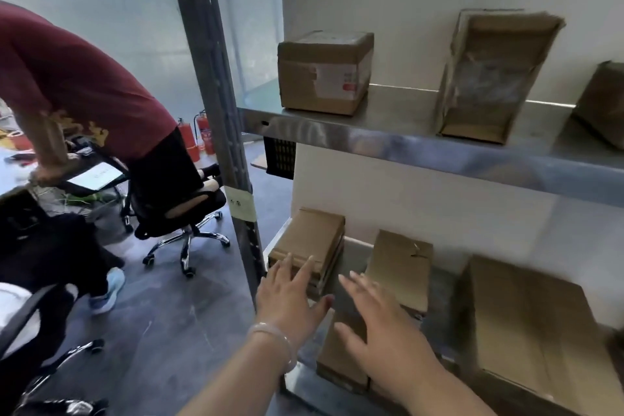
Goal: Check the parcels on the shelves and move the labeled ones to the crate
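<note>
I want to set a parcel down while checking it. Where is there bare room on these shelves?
Upper shelf: a wide bare patch between the labelled box and the open box, a smaller one right of the open box. Lower shelf is crowded: only narrow gaps between the stack, the middle box and the big box.

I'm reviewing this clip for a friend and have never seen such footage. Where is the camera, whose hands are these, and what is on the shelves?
No machine here: the single picture comes from a wide-angle camera worn on a person's head, looking down at their own bare hands. The left hand and the right hand are both open, fingers straight, reaching toward the lower metal shelf, which carries plain brown cardboard boxes; neither holds anything. The upper metal shelf bears a brown cardboard box with a white label and a tall, open-ended cardboard box. Another person in a dark red shirt bends at the left.
</note>
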Demonstrator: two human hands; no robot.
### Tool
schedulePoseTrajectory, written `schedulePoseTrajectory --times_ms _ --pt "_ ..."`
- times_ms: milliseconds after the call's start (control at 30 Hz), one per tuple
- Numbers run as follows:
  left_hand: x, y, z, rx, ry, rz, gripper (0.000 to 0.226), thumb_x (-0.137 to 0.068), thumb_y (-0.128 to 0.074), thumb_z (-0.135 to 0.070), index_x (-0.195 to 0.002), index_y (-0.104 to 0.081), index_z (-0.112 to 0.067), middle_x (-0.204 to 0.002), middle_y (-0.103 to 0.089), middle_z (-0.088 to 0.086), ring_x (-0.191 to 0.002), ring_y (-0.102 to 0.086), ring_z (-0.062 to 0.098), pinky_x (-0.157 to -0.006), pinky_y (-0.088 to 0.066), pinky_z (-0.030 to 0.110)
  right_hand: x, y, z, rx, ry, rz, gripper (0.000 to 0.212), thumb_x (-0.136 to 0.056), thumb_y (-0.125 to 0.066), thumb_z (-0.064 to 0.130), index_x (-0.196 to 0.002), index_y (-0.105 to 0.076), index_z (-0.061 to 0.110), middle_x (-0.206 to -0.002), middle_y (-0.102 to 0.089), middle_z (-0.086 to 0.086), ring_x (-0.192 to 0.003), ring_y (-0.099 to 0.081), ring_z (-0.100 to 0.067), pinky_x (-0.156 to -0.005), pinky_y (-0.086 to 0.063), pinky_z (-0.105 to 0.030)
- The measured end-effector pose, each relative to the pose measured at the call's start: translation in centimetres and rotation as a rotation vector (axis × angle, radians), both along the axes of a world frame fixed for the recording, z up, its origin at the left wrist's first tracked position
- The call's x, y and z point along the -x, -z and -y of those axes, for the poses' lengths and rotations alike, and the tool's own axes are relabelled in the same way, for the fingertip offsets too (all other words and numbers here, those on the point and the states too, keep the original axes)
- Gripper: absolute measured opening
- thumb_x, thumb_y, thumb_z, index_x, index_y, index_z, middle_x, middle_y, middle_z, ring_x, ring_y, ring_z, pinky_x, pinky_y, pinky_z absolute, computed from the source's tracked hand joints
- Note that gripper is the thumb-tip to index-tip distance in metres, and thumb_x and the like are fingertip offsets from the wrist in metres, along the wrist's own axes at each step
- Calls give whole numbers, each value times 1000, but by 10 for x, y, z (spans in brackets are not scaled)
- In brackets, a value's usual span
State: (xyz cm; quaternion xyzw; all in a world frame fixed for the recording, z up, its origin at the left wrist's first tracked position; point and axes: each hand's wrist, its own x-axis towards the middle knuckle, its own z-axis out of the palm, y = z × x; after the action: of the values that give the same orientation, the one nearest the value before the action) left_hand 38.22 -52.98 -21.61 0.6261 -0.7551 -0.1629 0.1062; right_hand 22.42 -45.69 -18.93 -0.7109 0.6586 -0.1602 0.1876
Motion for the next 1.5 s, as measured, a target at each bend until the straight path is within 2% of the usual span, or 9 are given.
schedulePoseTrajectory --times_ms 533,767,933,1033,1133,1233,1300,1367,1500 --pt "17 17 118 -153 -37 191 98 -74 -45 -85 -153 -7 -44 -164 -4 8 -150 -3 30 -121 -12 45 10 14 90 -53 95 135 66 -97 -46 49 -151 -9 45 -160 -2 21 -146 -1 -1 -114 -12 -23" --pt "10 16 133 -198 21 174 94 -71 -55 -78 -150 -14 -47 -163 -9 5 -142 -22 33 -111 -32 47 -8 21 96 -114 227 155 65 -97 -42 51 -153 -9 42 -160 -2 21 -146 -1 -3 -113 -7 -23" --pt "-11 12 136 -270 19 -459 94 -67 -67 -69 -149 -35 -37 -151 -31 -4 -133 -41 22 -108 -42 38 -15 13 104 -72 424 340 65 -95 -47 51 -152 -18 39 -159 -15 17 -145 -14 -4 -117 -21 -30" --pt "-14 5 136 -432 -24 -857 94 -59 -71 -67 -144 -43 -39 -138 -51 0 -115 -61 19 -94 -55 40 -19 4 109 -140 571 440 65 -94 -48 54 -151 -20 39 -157 -25 10 -143 -25 -13 -113 -26 -36" --pt "-16 -4 135 -578 -41 -1105 64 -77 -72 -48 -137 -50 -45 -121 -68 0 -102 -70 21 -91 -56 43 -29 -6 109 -191 598 642 41 -97 -46 50 -136 -39 42 -124 -48 23 -122 -44 -6 -99 -34 -26" --pt "-20 -9 133 -656 -22 -1167 41 -90 -61 -45 -131 -55 -48 -108 -74 -7 -99 -71 15 -90 -56 40 -35 -11 106 -145 579 772 11 -98 -43 48 -108 -47 47 -102 -55 30 -94 -50 8 -81 -40 -18" --pt "-23 -12 133 -581 -8 -1121 30 -100 -52 -34 -128 -58 -43 -94 -76 -13 -87 -71 1 -77 -55 21 -38 -13 105 -100 561 785 12 -99 -42 46 -109 -49 48 -105 -58 25 -92 -49 12 -72 -38 -13" --pt "-27 -15 133 -471 0 -1038 31 -101 -50 -26 -130 -56 -38 -91 -71 -19 -76 -68 -7 -60 -49 7 -40 -14 104 -79 555 741 24 -99 -41 49 -120 -51 47 -120 -55 13 -99 -49 5 -76 -39 -14" --pt "-27 -24 130 -422 56 -907 54 -94 -62 -38 -143 -41 -34 -117 -63 -13 -87 -63 -4 -58 -46 7 -45 -10 103 2 550 602 45 -97 -41 51 -142 -39 44 -130 -34 13 -119 -39 -5 -101 -37 -23"
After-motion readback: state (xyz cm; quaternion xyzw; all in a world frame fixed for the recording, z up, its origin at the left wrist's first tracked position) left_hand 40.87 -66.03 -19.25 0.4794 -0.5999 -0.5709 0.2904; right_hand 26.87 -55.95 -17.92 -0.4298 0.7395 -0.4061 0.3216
